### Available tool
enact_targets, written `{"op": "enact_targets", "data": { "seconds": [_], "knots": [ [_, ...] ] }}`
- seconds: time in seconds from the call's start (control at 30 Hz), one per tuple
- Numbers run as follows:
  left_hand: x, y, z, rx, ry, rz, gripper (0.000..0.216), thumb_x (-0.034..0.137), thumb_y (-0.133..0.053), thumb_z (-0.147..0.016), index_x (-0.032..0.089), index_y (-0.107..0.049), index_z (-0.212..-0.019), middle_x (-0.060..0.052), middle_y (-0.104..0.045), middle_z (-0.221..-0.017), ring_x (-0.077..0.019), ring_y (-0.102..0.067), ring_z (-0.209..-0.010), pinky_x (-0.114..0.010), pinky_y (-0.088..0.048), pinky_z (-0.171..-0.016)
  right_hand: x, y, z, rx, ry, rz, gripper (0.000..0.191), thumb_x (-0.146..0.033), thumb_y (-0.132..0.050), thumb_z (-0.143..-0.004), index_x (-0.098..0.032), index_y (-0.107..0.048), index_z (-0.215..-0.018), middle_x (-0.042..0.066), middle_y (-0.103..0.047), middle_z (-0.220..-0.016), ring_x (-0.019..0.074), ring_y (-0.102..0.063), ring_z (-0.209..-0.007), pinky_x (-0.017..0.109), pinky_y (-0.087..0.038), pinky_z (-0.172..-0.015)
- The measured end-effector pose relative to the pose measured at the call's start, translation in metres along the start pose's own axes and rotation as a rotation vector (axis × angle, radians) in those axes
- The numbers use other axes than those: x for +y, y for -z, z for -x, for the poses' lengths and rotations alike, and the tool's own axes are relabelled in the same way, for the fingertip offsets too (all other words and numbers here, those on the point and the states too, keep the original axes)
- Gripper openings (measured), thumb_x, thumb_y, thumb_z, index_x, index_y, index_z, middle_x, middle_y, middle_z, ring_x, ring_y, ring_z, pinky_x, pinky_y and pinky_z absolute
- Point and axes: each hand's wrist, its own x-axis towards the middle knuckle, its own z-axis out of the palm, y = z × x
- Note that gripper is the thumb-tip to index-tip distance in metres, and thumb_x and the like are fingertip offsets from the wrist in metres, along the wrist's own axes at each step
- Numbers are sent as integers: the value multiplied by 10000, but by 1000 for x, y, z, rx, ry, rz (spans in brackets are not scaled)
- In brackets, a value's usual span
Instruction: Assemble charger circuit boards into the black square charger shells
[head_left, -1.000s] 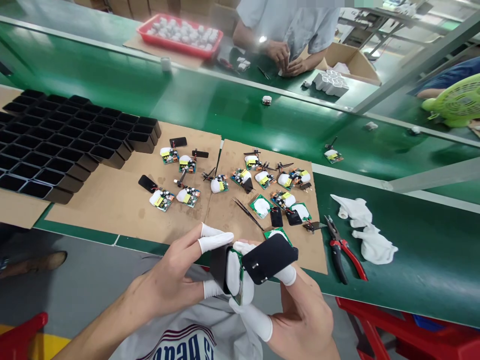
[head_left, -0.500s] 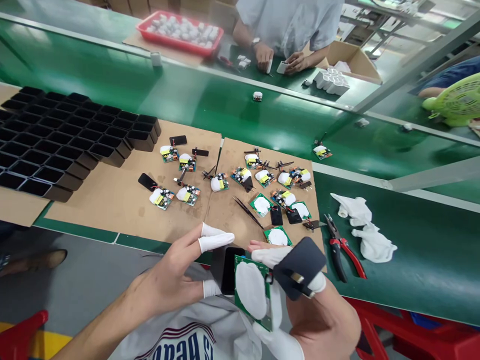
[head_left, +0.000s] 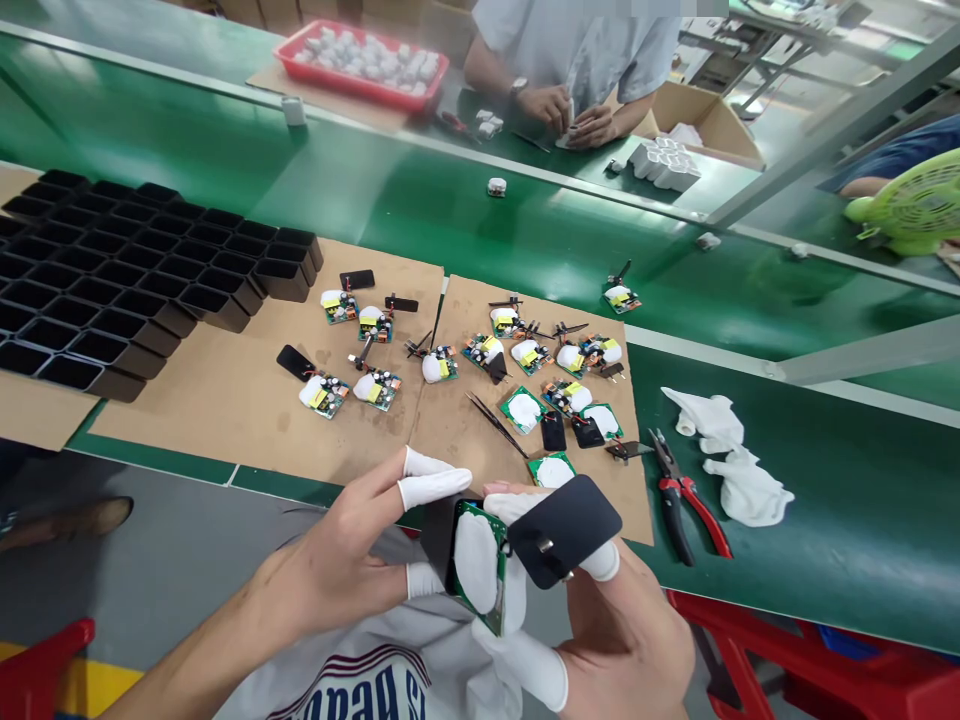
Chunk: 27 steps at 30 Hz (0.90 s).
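My left hand (head_left: 367, 535), with white finger cots, is closed around a black plastic case (head_left: 437, 540) whose open end faces right. My right hand (head_left: 607, 620), also in finger cots, grips a green circuit board (head_left: 480, 570) with a white blob of compound on its face. One edge of the board sits at the mouth of the case, partly inside it. Beside the board, a black cover plate with metal plug pins (head_left: 566, 530) is held in the same right hand. How far the board reaches into the case is hidden.
Several circuit boards with black plates (head_left: 525, 410) lie on cardboard (head_left: 247, 440), with tweezers (head_left: 496, 425) among them. Black cases (head_left: 150, 270) stand in rows at left. Pliers (head_left: 686, 500) and white cloths (head_left: 750, 485) lie right. Across a green conveyor belt (head_left: 420, 200), a co-worker's hands (head_left: 574, 120) handle white parts.
My right hand has moved left with the board and cover plate, bringing the board's edge into the case mouth. My left hand stays nearly still. Items on the belt have shifted left.
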Motion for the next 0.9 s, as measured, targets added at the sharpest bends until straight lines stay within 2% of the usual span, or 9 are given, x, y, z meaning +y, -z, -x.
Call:
{"op": "enact_targets", "data": {
  "seconds": [0.17,0.4,0.63,0.8,0.9],
  "knots": [
    [1,2,0,-17,2,-9,749,229,-876,-1016,297,-558,-1691,-126,-749,-1269,-263,-793,-1128,-340,-708,-915,0,-2,-4,-20,7,-11,824,-46,-928,-854,-303,-685,-1598,118,-796,-1456,379,-805,-1263,452,-700,-1073],
    [-1,2,2,-14,23,-1,718,210,-876,-1008,278,-586,-1661,-122,-742,-1289,-258,-786,-1161,-330,-696,-952,1,-3,-5,-18,-1,-9,812,-103,-958,-866,-315,-690,-1603,124,-804,-1443,393,-816,-1233,455,-717,-1028],
    [1,1,0,-20,28,-7,713,221,-851,-1030,297,-573,-1681,-111,-749,-1251,-251,-795,-1116,-343,-713,-932,-1,-3,-10,-36,28,-11,762,-49,-933,-866,-309,-710,-1546,124,-815,-1387,351,-836,-1094,419,-725,-918],
    [-1,0,3,-5,15,-14,726,221,-882,-1005,281,-583,-1663,-124,-751,-1265,-264,-797,-1124,-345,-716,-917,5,-2,-7,-52,19,-5,820,-57,-945,-862,-300,-672,-1595,145,-792,-1428,369,-815,-1153,435,-714,-946],
    [-2,-1,3,3,25,-4,705,211,-876,-1006,281,-597,-1649,-122,-747,-1278,-259,-798,-1140,-328,-713,-916,5,-4,-7,-64,5,1,846,-29,-925,-855,-312,-657,-1606,127,-769,-1426,342,-786,-1196,421,-698,-1004]
  ]
}}
